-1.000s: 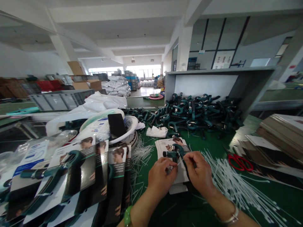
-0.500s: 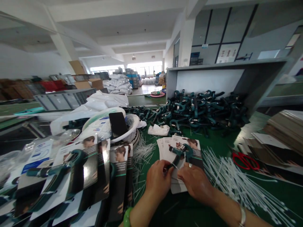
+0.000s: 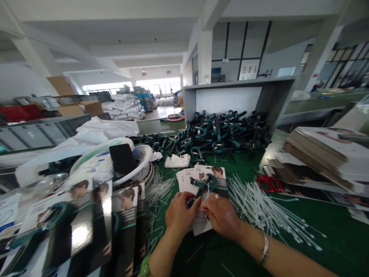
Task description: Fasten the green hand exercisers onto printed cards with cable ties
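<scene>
A dark green hand grip strengthener (image 3: 211, 183) with a metal spring lies on a printed backing card (image 3: 222, 185), which rests on a small pile of similar cards. My left hand (image 3: 181, 211) is closed around one handle of the strengthener, its thumb toward the middle. Close beside it, my right hand (image 3: 221, 215) pinches at the other handle, where a thin white cable tie shows between the hands. The fingertips partly hide the tie. More loose white cable ties (image 3: 259, 204) lie just right of my right hand.
Strengtheners (image 3: 227, 132) are heaped in a grey open-fronted box (image 3: 281, 102) behind. Carded strengtheners (image 3: 60, 231) are piled at left, near a black phone (image 3: 122, 159) on a white basin (image 3: 145, 159). Red-handled scissors (image 3: 270, 184) and stacked cards (image 3: 319, 154) are at right.
The view has turned to the right, so everything sits further left in the picture. Both hands stay at the strengthener's handles, with the fingers shifted only slightly.
</scene>
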Available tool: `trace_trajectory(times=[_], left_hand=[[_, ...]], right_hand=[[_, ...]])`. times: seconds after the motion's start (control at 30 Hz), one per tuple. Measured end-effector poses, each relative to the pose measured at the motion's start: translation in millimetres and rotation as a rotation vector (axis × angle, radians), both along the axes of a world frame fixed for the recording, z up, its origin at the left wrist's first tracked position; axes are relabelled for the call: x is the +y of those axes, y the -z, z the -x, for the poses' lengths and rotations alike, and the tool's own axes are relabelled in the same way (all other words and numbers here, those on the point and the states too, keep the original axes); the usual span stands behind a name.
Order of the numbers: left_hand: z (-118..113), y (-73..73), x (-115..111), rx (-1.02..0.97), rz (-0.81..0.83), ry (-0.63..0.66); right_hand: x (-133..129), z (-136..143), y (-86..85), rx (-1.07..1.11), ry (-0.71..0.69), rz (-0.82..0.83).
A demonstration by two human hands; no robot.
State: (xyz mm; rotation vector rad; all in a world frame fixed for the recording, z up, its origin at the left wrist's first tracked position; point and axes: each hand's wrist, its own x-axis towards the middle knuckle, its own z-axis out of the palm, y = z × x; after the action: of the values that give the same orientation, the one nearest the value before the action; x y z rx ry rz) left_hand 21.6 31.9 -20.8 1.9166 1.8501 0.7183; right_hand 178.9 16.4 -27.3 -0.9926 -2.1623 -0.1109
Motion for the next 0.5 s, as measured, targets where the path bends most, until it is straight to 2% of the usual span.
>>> trace_trajectory(times=[0.1,0.2,0.27,0.3,0.33,0.4,0.43,0.5], left_hand=[[0,-1.4,-4,0.060,-0.014,0.005],[-1,-1.6,-7,0.098,-0.031,0.004],[-2,-1.8,-8,0.113,-0.026,-0.011],[-2,-1.9,-8,0.119,-0.022,-0.015],[-2,-2.1,-8,0.124,-0.016,-0.016],[-2,-2.3,-8,0.126,-0.009,-0.007],[-3,-2.2,-8,0.121,-0.009,-0.001],[-2,-1.3,-8,0.097,-0.009,0.002]], right_hand=[[-6,3,5.6,0.014,0.043,0.026],[-10,1,4.9,0.045,0.045,0.121],[-6,-13,-0.8,0.061,0.036,0.196],[-2,-27,-5.0,0.054,0.082,0.221],[3,-44,-9.9,0.021,0.161,0.252],[16,-87,-20.0,-0.160,0.545,0.325],[22,-110,-24.3,-0.319,0.725,0.438],[34,-149,-29.6,-0.394,0.851,0.558]])
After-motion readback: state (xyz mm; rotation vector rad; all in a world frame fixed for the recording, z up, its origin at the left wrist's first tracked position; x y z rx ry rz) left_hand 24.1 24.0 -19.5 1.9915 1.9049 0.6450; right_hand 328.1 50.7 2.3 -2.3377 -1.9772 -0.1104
